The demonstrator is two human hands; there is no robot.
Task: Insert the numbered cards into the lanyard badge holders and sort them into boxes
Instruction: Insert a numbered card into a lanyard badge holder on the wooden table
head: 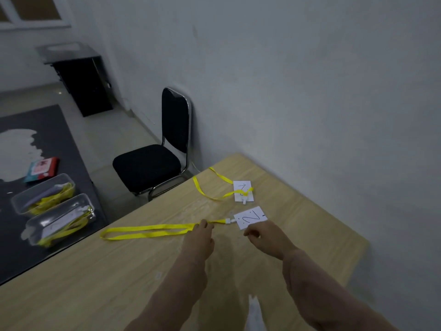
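The job looks well on, by my judgement: two clear boxes, the farther box (45, 193) and the nearer box (59, 220), stand on a dark surface (59, 144) left of the desk (143, 271) and already hold yellow straps and white cards, while only two pieces are left on the desk. The near badge holder (250, 218) shows a card marked 2 and lies flat, its near lanyard (148, 231) stretched leftwards; the far badge holder (243, 191) also shows a card, with the far lanyard (202, 191) curled beside and over it (its number is too small to read for sure). The hands are apart: the left hand (199, 240) has its fingertips on the near lanyard close to the clip, and the right hand (265, 235) is curled at the near edge of the near badge holder; whether either one truly pinches I cannot tell. What remains seems to be carrying both pieces to the boxes. The loop of the near lanyard lies close to the desk's left edge, the wall (310, 91) stands behind the desk, and a chair (148, 163) stands past the far corner; the way left is open.
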